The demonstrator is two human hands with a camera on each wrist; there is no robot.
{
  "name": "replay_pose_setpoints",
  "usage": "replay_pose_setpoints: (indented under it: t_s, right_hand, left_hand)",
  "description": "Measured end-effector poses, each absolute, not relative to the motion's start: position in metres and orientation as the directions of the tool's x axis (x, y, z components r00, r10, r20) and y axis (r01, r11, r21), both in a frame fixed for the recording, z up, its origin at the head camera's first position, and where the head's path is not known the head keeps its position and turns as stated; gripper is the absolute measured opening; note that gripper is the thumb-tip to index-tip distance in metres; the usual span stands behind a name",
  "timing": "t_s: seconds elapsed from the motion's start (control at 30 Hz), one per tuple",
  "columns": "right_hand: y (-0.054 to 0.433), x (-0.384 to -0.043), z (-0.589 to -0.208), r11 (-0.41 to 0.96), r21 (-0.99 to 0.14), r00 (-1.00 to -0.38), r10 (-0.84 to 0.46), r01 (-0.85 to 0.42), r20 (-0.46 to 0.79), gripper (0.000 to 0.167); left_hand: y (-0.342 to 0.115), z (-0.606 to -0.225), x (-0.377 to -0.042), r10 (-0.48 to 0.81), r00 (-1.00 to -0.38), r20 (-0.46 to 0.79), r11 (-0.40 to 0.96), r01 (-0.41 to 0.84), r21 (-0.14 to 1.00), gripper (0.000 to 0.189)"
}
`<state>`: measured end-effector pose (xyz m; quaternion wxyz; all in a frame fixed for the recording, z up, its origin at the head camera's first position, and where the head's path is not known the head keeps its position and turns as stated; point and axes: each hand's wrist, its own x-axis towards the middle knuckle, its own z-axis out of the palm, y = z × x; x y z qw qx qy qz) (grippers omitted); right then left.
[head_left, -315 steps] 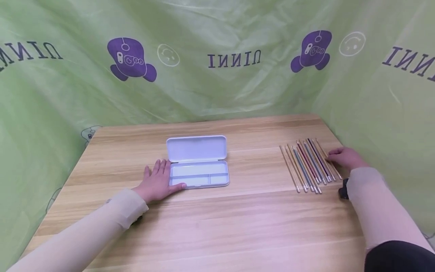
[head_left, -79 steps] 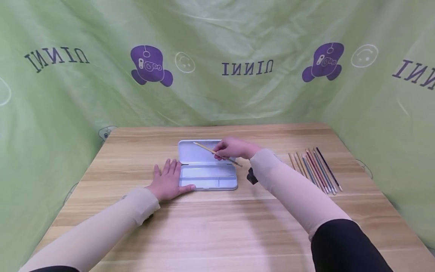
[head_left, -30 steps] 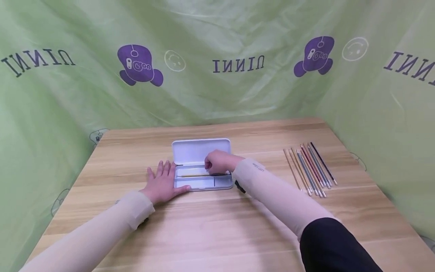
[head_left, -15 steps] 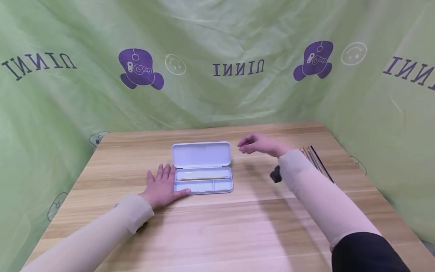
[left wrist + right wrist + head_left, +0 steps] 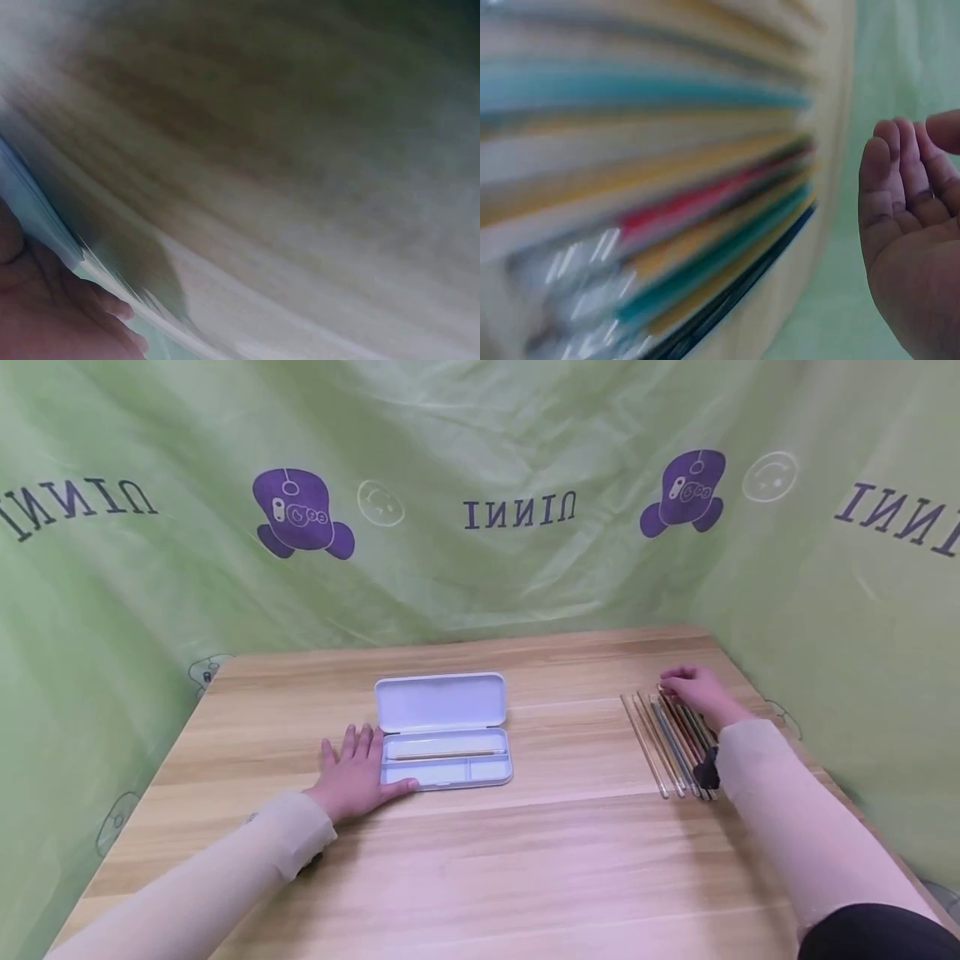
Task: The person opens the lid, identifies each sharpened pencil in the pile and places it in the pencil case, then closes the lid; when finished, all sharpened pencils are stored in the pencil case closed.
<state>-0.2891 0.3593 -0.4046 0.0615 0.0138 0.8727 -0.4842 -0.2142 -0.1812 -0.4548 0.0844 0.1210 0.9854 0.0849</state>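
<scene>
A pale blue pencil case (image 5: 441,703) lies with its lid raised on the wooden table. One yellowish pencil (image 5: 450,755) rests in its long rear compartment. Against the case's left end is my left hand (image 5: 351,783), fingers spread and thumb along the front edge; the left wrist view catches part of this hand (image 5: 60,319) beside the blue case (image 5: 36,206). Over the far ends of a row of pencils (image 5: 651,747) hovers my right hand (image 5: 699,693). In the right wrist view, that hand (image 5: 915,247) has thumb and loosely bent fingers apart, nothing between them.
The table (image 5: 480,868) stretches in front of the case and between case and pencils. A green printed cloth (image 5: 525,577) hangs behind and at both sides. The right forearm partly covers the pencils' near ends. A dark wrist camera (image 5: 707,768) sits close above them.
A pencil was carried from the row, laid in the case's rear compartment and let go. My right hand has since moved right, back over the row. My left hand stays at the case.
</scene>
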Motion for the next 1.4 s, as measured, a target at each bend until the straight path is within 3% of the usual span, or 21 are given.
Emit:
replay_pose_setpoints:
  t_s: [0.3,0.53,0.67,0.87,1.17,1.4]
  right_hand:
    - [0.401,-0.275,-0.424,0.573,-0.807,-0.986,0.015,0.143,-0.164,0.043]
    - [0.406,-0.274,-0.428,0.523,-0.836,-0.983,0.021,0.166,-0.182,0.043]
    - [0.404,-0.275,-0.425,0.561,-0.811,-0.979,-0.009,0.165,-0.205,0.045]
    - [0.404,-0.277,-0.424,0.657,-0.743,-0.98,-0.03,0.129,-0.196,0.042]
    - [0.392,-0.277,-0.42,0.846,-0.534,-0.994,-0.05,0.01,-0.098,0.043]
    - [0.385,-0.283,-0.415,0.901,-0.435,-0.989,-0.057,0.007,-0.133,0.04]
  left_hand:
    - [-0.185,-0.46,-0.213,0.246,-0.957,-0.153,0.954,0.211,0.213,0.123]
    - [-0.186,-0.46,-0.214,0.247,-0.959,-0.142,0.951,0.212,0.226,0.125]
    - [-0.184,-0.457,-0.214,0.242,-0.958,-0.151,0.95,0.203,0.236,0.124]
    - [-0.181,-0.452,-0.214,0.247,-0.954,-0.168,0.951,0.206,0.231,0.121]
    - [-0.18,-0.453,-0.215,0.249,-0.955,-0.161,0.952,0.211,0.22,0.121]
    - [-0.18,-0.456,-0.214,0.247,-0.956,-0.16,0.952,0.209,0.222,0.12]
